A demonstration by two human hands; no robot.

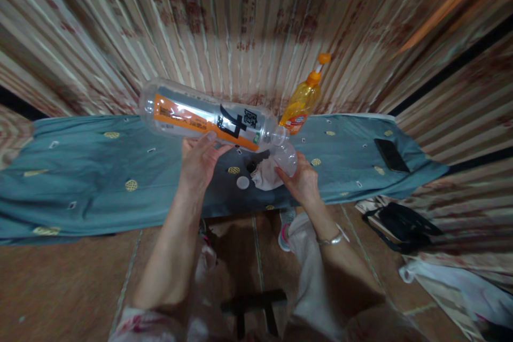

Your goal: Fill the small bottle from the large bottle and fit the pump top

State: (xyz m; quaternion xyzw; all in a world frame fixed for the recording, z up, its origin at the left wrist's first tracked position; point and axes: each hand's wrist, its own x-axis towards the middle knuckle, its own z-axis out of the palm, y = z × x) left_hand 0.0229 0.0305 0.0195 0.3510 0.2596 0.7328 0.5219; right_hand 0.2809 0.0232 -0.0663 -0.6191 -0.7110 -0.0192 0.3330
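The left hand [198, 161] grasps a large clear bottle [208, 118] from below, its thumb along the near side. The bottle is held above the counter [96, 163], lying almost level, with its base to the left and its neck to the right. An orange and silver label with large dark characters wraps its body. The right hand [305, 180] grips a small clear container [286, 157] right at the mouth of the large bottle; whether the two rims touch cannot be made out. A silvery bracelet [331, 239] circles the right wrist.

Beneath the right hand, a crumpled white bag [266, 175] lies on the counter, with a round white cap [242, 182] just beside it on the left. Behind the bottle's neck, toward the back edge, stands a pump bottle [303, 100] of orange liquid with an orange top. A dark phone [391, 155] lies well apart on the right. A pleated, patterned curtain [224, 21] hangs behind the counter, and a black bag [406, 223] is at the lower right.
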